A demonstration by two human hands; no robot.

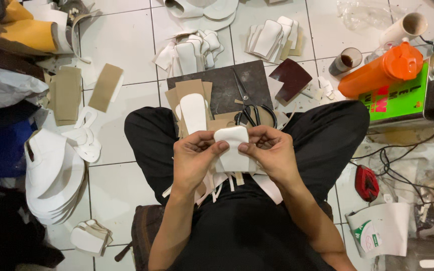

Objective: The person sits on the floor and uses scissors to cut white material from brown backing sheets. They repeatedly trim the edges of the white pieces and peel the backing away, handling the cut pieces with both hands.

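I sit cross-legged on a white tiled floor and hold a small white cut piece of material [232, 145] in front of me with both hands. My left hand [194, 158] grips its left edge with thumb and fingers. My right hand [269, 150] pinches its right edge. Several more white and tan strips hang below the hands onto my lap. Just beyond the hands a dark cutting board [227, 83] carries tan card pieces, a white oblong piece [193, 113] and black-handled scissors [252, 108].
Stacks of white cut pieces [189, 50] [272, 37] lie on the tiles ahead, and a pile of larger white shapes [51, 175] lies at left. An orange jug [383, 70], cups, a green box, cables and a red tool [366, 181] crowd the right.
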